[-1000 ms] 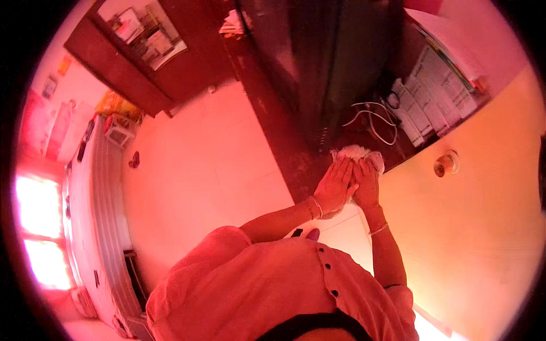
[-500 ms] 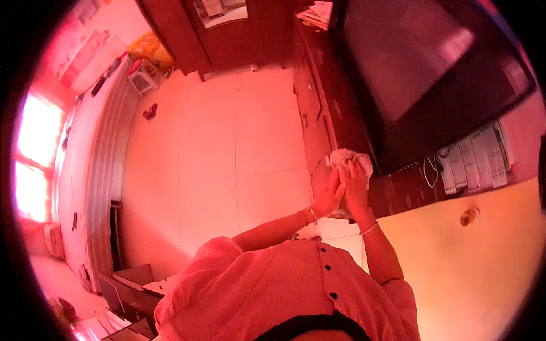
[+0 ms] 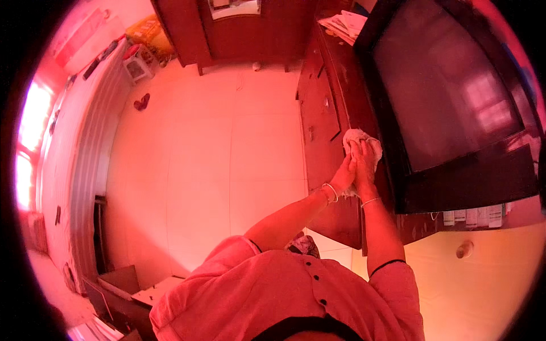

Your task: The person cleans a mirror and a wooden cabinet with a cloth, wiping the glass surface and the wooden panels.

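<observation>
A pale, crumpled cloth (image 3: 355,135) lies on the dark wooden cabinet (image 3: 336,113), at the front part of its top. Pressing on the cloth from above, my right hand (image 3: 364,165) has its fingers together and bent over it. My left hand (image 3: 343,175) is against the right one, its fingers meeting the cloth's near side; part of its grip is hidden. Just right of both hands stands a large black television (image 3: 449,91), its lower frame close to the cloth.
Papers (image 3: 344,26) are stacked at the cabinet's far end, and more papers (image 3: 475,217) show behind the television. A wardrobe (image 3: 256,40) stands at the back. On the left are a bed (image 3: 79,153), a stool (image 3: 136,67) and dark footwear (image 3: 141,102) on the tiled floor.
Both hands and the cloth have moved farther away along the cabinet top, with my arms stretched out more. The view has shifted, showing more of the cabinet's front.
</observation>
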`<move>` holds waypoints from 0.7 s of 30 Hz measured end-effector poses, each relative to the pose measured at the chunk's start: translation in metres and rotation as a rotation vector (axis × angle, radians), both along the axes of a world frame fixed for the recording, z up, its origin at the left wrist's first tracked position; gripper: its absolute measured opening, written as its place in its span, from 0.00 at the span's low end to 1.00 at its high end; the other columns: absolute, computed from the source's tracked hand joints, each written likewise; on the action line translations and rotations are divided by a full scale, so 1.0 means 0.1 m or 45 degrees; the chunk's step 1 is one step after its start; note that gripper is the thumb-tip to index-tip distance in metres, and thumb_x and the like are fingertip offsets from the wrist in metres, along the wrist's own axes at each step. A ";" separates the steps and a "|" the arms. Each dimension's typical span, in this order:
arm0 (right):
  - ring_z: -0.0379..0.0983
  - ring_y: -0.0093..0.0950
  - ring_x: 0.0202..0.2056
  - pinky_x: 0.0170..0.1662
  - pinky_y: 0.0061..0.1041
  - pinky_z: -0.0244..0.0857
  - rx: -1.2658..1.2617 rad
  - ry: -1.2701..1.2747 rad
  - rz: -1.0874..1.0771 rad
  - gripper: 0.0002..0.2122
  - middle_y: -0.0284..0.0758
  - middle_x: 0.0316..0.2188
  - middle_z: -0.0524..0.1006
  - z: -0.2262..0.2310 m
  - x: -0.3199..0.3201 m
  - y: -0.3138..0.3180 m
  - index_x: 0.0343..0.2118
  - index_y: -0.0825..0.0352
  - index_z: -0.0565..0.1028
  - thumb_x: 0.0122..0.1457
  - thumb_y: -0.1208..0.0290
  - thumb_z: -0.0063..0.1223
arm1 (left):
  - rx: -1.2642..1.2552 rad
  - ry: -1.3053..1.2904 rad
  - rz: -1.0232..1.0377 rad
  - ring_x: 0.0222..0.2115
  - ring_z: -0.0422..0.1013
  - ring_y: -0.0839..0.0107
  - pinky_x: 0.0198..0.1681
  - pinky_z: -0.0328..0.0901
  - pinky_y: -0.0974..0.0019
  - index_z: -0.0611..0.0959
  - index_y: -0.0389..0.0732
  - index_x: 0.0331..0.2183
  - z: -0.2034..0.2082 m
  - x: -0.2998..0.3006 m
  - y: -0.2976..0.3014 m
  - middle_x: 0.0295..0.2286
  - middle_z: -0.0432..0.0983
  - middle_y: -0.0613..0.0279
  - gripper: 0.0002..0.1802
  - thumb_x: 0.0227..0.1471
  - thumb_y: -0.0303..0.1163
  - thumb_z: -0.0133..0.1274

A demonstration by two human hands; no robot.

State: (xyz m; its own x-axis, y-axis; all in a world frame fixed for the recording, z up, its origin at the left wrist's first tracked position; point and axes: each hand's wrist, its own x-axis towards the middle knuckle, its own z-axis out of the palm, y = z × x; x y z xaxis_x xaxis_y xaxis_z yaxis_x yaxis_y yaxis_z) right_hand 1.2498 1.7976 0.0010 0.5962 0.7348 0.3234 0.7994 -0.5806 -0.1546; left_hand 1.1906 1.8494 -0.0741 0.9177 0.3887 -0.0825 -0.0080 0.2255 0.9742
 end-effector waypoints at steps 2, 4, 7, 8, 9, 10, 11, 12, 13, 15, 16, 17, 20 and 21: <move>0.61 0.44 0.52 0.55 0.39 0.56 0.006 -0.018 0.012 0.18 0.42 0.48 0.67 -0.04 0.11 0.18 0.50 0.62 0.67 0.55 0.73 0.45 | -0.076 -0.011 0.017 0.60 0.53 0.53 0.61 0.49 0.63 0.51 0.31 0.61 -0.03 0.10 0.17 0.57 0.56 0.40 0.38 0.61 0.50 0.34; 0.61 0.47 0.52 0.57 0.40 0.55 0.010 -0.192 0.022 0.19 0.46 0.49 0.67 -0.15 0.33 0.15 0.51 0.65 0.67 0.55 0.72 0.45 | 0.054 -0.018 -0.008 0.59 0.53 0.55 0.61 0.49 0.64 0.51 0.35 0.61 0.19 0.15 0.21 0.57 0.56 0.42 0.37 0.61 0.52 0.34; 0.59 0.46 0.55 0.59 0.40 0.53 0.023 0.020 -0.033 0.19 0.45 0.52 0.65 -0.07 0.51 0.39 0.52 0.63 0.67 0.56 0.71 0.44 | -0.083 -0.023 -0.045 0.59 0.54 0.58 0.61 0.49 0.64 0.52 0.36 0.61 0.37 0.30 0.48 0.57 0.57 0.44 0.37 0.62 0.52 0.33; 0.60 0.46 0.54 0.58 0.39 0.54 0.042 0.037 -0.005 0.19 0.45 0.51 0.65 -0.03 0.59 0.53 0.51 0.62 0.67 0.55 0.71 0.45 | -0.071 -0.031 -0.039 0.59 0.54 0.58 0.61 0.49 0.64 0.52 0.36 0.61 0.34 0.40 0.61 0.57 0.57 0.44 0.37 0.62 0.52 0.33; 0.60 0.46 0.54 0.58 0.39 0.54 0.051 0.034 0.005 0.19 0.45 0.51 0.65 -0.05 0.68 0.67 0.51 0.62 0.67 0.55 0.71 0.45 | -0.010 -0.009 -0.005 0.59 0.55 0.58 0.61 0.49 0.64 0.53 0.35 0.61 0.28 0.50 0.73 0.57 0.58 0.45 0.36 0.62 0.51 0.33; 0.61 0.44 0.53 0.57 0.39 0.55 0.132 -0.037 0.029 0.18 0.43 0.50 0.66 -0.08 0.76 0.81 0.50 0.61 0.68 0.54 0.72 0.45 | 0.050 0.015 0.027 0.58 0.55 0.58 0.60 0.50 0.64 0.54 0.35 0.60 0.21 0.60 0.84 0.57 0.58 0.46 0.35 0.62 0.51 0.32; 0.62 0.42 0.52 0.56 0.40 0.56 0.207 -0.108 0.024 0.17 0.41 0.48 0.68 -0.10 0.88 0.88 0.48 0.60 0.69 0.53 0.74 0.46 | 0.055 0.013 0.007 0.58 0.55 0.58 0.60 0.50 0.64 0.54 0.35 0.60 0.24 0.71 0.90 0.57 0.58 0.46 0.35 0.62 0.51 0.32; 0.62 0.43 0.52 0.56 0.39 0.56 0.130 -0.034 -0.009 0.17 0.42 0.48 0.68 -0.08 1.02 0.92 0.48 0.61 0.69 0.54 0.72 0.46 | 0.074 0.020 -0.008 0.58 0.56 0.59 0.60 0.50 0.64 0.55 0.35 0.60 0.26 0.81 0.97 0.57 0.58 0.47 0.34 0.63 0.50 0.32; 0.62 0.43 0.52 0.56 0.39 0.56 0.134 -0.036 -0.034 0.17 0.42 0.48 0.68 -0.11 1.17 0.97 0.48 0.61 0.69 0.54 0.72 0.46 | 0.093 0.026 -0.025 0.58 0.56 0.59 0.60 0.50 0.64 0.56 0.34 0.60 0.29 0.93 1.04 0.57 0.58 0.47 0.33 0.63 0.50 0.31; 0.62 0.43 0.52 0.56 0.39 0.56 0.155 -0.107 0.026 0.16 0.42 0.48 0.68 -0.13 1.31 1.33 0.48 0.61 0.70 0.54 0.71 0.46 | 0.137 -0.056 0.005 0.57 0.57 0.62 0.59 0.52 0.65 0.56 0.35 0.60 0.04 1.14 1.45 0.56 0.60 0.51 0.33 0.63 0.49 0.33; 0.63 0.43 0.51 0.55 0.39 0.56 0.177 -0.093 0.051 0.15 0.41 0.46 0.68 -0.03 1.28 1.53 0.46 0.61 0.70 0.53 0.71 0.48 | 0.165 -0.142 0.032 0.55 0.58 0.65 0.58 0.53 0.65 0.57 0.36 0.60 -0.05 1.24 1.67 0.56 0.61 0.54 0.32 0.63 0.48 0.35; 0.63 0.43 0.51 0.55 0.39 0.56 0.181 -0.106 0.033 0.15 0.41 0.46 0.68 -0.01 1.38 1.59 0.46 0.61 0.70 0.53 0.71 0.48 | 0.169 -0.156 0.013 0.55 0.58 0.65 0.58 0.53 0.65 0.57 0.36 0.60 -0.01 1.37 1.74 0.56 0.61 0.54 0.32 0.63 0.48 0.35; 0.65 0.43 0.46 0.52 0.42 0.59 0.241 -0.163 -0.015 0.14 0.40 0.43 0.69 -0.04 1.62 1.70 0.42 0.62 0.72 0.52 0.67 0.52 | -0.497 -0.118 -0.002 0.53 0.62 0.67 0.54 0.59 0.65 0.62 0.37 0.57 0.01 1.50 1.82 0.53 0.64 0.59 0.30 0.63 0.48 0.35; 0.65 0.43 0.46 0.52 0.42 0.59 0.250 -0.169 -0.020 0.14 0.40 0.43 0.69 -0.01 1.63 1.81 0.42 0.62 0.72 0.52 0.67 0.52 | -0.659 -0.060 -0.038 0.49 0.64 0.68 0.52 0.61 0.65 0.65 0.37 0.54 0.01 1.49 1.95 0.50 0.66 0.60 0.27 0.62 0.46 0.36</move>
State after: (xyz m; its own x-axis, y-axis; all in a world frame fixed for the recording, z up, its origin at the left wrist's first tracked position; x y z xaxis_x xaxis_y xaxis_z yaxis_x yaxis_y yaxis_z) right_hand 1.4129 1.9783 -0.0002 0.5500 0.6409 0.5355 0.8112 -0.5624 -0.1601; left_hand 1.3397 2.0440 -0.0727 0.9350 0.2816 -0.2156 -0.0351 0.6784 0.7339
